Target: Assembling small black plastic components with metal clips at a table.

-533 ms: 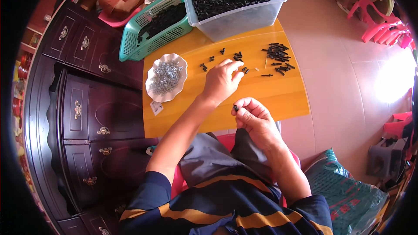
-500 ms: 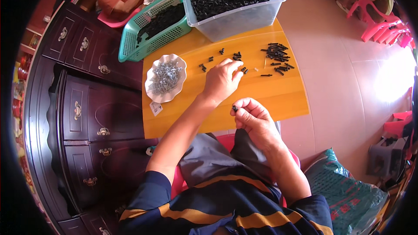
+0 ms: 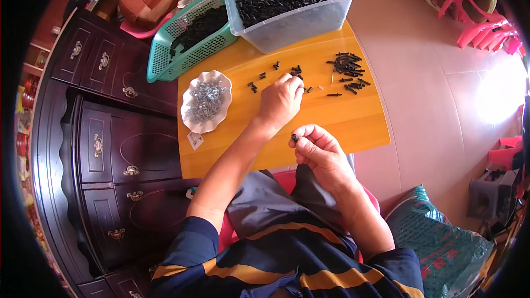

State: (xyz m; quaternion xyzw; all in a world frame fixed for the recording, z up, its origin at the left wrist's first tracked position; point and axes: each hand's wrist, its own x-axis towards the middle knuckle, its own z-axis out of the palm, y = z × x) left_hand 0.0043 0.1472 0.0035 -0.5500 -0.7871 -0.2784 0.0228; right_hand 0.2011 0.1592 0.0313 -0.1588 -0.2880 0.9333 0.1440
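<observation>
My right hand point(image 3: 321, 153), near the table's front edge, pinches a small black cylindrical plastic piece point(image 3: 295, 138) between thumb and fingertips. Farther forward over the table is my left hand point(image 3: 280, 100), its fingers curled and drawn together beside a few black pieces point(image 3: 297, 70); whatever lies between its fingertips is hidden. Other short black pieces point(image 3: 252, 86) lie left of that hand. To its right, a pile of longer black pieces point(image 3: 348, 65) rests on the wooden table point(image 3: 248, 152). A white scalloped dish point(image 3: 224, 111) at the left holds many small shiny metal parts point(image 3: 205, 102).
At the table's far side stand a green perforated basket point(image 3: 158, 58) and a clear plastic tub point(image 3: 309, 25), both holding black pieces. A dark drawer cabinet point(image 3: 118, 127) flanks the left. Beyond it sits a person in an orange shirt point(image 3: 138, 3). A teal bag point(image 3: 436, 237) lies at right.
My left hand's fingers have curled in and dropped nearer the black pieces. My right hand keeps its pinch on the black piece. The whole view has shifted slightly.
</observation>
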